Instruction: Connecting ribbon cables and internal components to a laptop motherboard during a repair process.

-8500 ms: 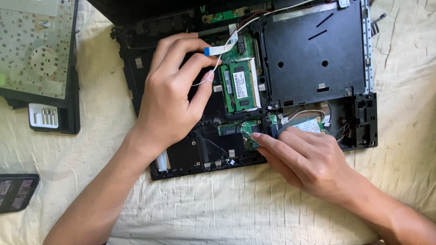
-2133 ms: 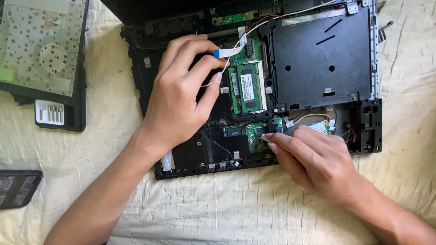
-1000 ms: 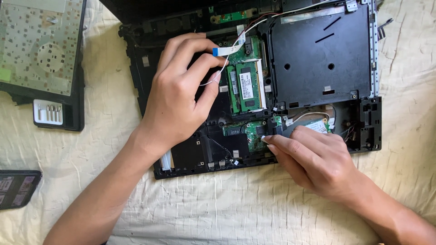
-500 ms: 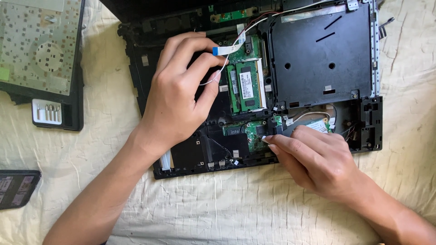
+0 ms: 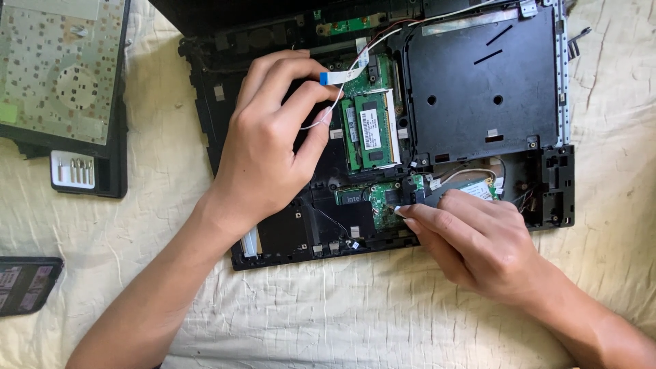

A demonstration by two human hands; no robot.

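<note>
Fingertips of the right hand (image 5: 478, 239) were kept pressed on the small green circuit card (image 5: 384, 202) in the opened black laptop base (image 5: 478, 89), unmoved from half a second earlier. The white flat ribbon cable with blue tip (image 5: 342, 74) stayed pinched by the left hand (image 5: 273, 143); little had changed.

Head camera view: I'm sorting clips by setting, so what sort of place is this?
Probably a home, on a bed or sofa rather than a workbench: the opened laptop base lies on a wrinkled cream cloth, with a removed panel alongside.
</note>
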